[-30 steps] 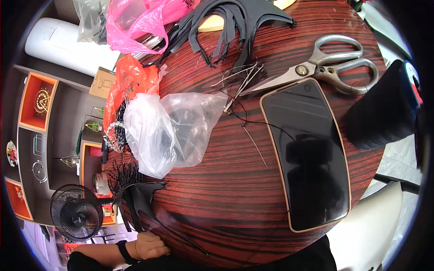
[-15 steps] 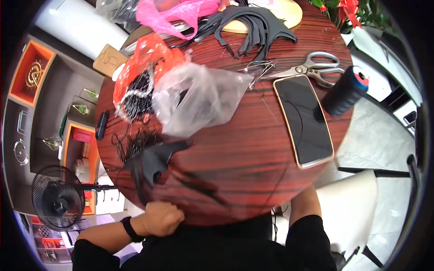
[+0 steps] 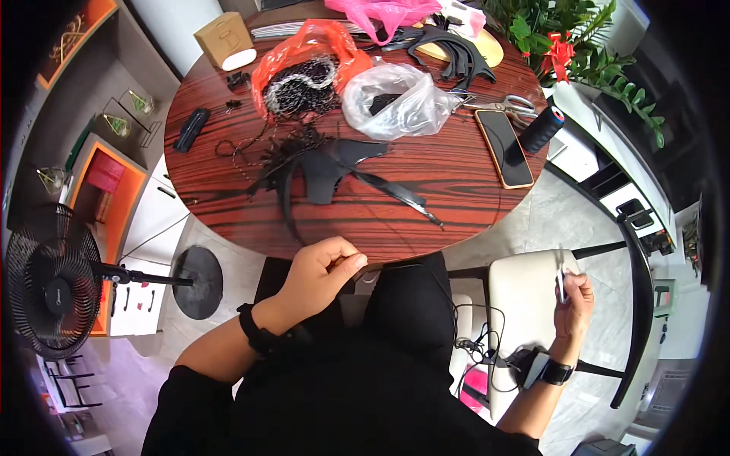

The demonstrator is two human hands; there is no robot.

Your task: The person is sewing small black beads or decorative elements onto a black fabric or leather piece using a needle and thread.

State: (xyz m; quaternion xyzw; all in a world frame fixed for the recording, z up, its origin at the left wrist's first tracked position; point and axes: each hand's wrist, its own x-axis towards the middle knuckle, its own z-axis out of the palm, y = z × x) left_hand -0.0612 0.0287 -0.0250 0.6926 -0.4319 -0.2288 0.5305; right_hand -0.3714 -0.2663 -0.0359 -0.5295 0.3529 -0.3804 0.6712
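Note:
My left hand [image 3: 323, 273] is closed in a pinch at the table's near edge. A thin dark strand [image 3: 391, 266] shows at its fingertips. Off to the right, over a cream chair seat [image 3: 521, 289], my right hand [image 3: 576, 308] is closed on a small, slim, shiny tool [image 3: 562, 285] whose kind I cannot make out. Black fabric-like pieces [image 3: 323, 175] with long straps lie on the table just beyond my left hand. Next to them is a tangle of black cords [image 3: 285, 156].
The round wooden table [image 3: 456, 201] bears an orange bag [image 3: 346, 45] of black cords, a clear plastic bag [image 3: 418, 106], scissors [image 3: 517, 104], a phone [image 3: 506, 148] and a black thread spool [image 3: 543, 129]. A fan [image 3: 57, 281] stands left. Cables [image 3: 483, 346] hang beside my leg.
My view has tilted and shifted, showing more of the floor and chair. My left hand has gone from a fist to a pinch. My right hand, hidden before, now shows with the small tool.

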